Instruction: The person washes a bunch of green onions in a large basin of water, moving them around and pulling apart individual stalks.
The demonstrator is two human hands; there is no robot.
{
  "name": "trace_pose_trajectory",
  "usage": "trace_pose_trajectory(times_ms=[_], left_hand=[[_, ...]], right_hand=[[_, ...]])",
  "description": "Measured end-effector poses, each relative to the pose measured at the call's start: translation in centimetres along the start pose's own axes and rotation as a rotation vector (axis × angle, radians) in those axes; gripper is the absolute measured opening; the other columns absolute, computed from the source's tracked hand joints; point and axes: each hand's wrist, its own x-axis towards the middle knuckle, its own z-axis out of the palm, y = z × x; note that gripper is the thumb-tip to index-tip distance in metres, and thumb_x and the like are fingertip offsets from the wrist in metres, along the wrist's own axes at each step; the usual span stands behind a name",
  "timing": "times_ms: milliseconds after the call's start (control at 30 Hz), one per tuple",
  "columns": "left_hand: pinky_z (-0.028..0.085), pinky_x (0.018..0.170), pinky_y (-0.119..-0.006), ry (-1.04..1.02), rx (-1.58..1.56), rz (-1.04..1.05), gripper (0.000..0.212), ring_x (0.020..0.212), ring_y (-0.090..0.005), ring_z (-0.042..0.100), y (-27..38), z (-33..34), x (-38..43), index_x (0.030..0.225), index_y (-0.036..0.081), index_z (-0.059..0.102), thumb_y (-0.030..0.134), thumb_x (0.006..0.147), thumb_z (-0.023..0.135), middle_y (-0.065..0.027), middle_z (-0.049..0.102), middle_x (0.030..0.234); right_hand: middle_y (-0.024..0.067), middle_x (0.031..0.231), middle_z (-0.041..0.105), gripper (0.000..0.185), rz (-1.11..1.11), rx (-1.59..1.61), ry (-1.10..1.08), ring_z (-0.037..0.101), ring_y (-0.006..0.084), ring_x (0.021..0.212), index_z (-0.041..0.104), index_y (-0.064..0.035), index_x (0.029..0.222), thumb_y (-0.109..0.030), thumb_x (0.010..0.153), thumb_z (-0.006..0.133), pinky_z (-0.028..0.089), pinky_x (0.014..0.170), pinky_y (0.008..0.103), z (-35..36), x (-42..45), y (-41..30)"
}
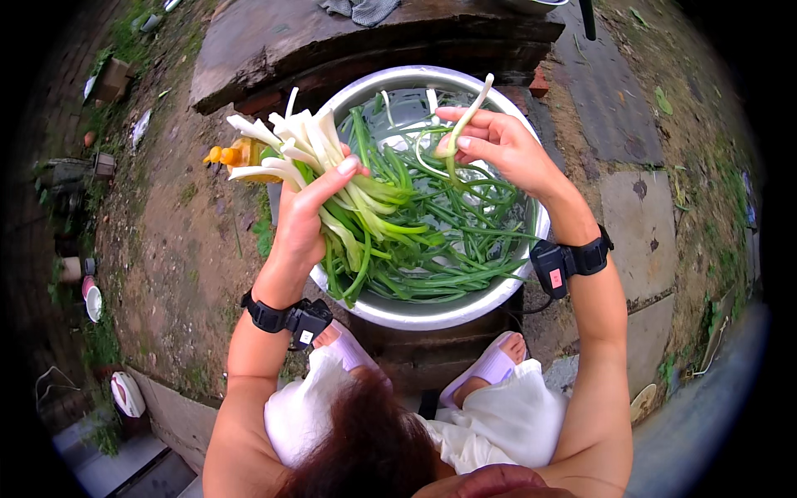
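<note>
My left hand grips a thick bunch of green onions, their white ends fanned out toward the upper left. The green leaves of the bunch hang over the near left rim of a round metal basin. Over the basin's far right side, my right hand pinches a single green onion between thumb and fingers, its white end pointing up. Water fills the basin, with more loose green onions floating in it. The left palm is hidden behind the stalks.
Beyond the basin lies a stone slab with a grey cloth on it. A bottle of yellow liquid with an orange cap stands left of the basin. Lilac slippers are on my feet below it. Paving slabs run along the right.
</note>
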Motion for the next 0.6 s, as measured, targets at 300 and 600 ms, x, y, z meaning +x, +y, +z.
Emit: trace_pose_trajectory(times_ms=[300, 600], left_hand=[[0.05, 0.078, -0.028, -0.016, 0.111, 0.019, 0.04, 0.088, -0.0128, 0.061, -0.6, 1.2, 0.2, 0.11, 0.002, 0.057, 0.015, 0.079, 0.078, -0.0048, 0.061, 0.099], [0.052, 0.081, -0.027, -0.014, 0.175, 0.089, 0.038, 0.091, -0.012, 0.063, -2.3, 1.0, -0.2, 0.109, 0.0, 0.062, 0.011, 0.078, 0.08, -0.005, 0.066, 0.103]], right_hand=[[0.0122, 0.097, 0.069, 0.038, -0.099, -0.272, -0.034, 0.066, 0.019, 0.087, 0.054, 0.0023, 0.128, -0.01, 0.093, 0.054, 0.051, 0.079, 0.0311, 5.0, -0.2, -1.7], [0.0113, 0.082, 0.061, 0.03, -0.484, -1.013, 0.287, 0.064, 0.0299, 0.075, 0.062, -0.0072, 0.114, -0.009, 0.084, 0.061, 0.051, 0.06, 0.0408, 9.3, -0.4, -1.8]])
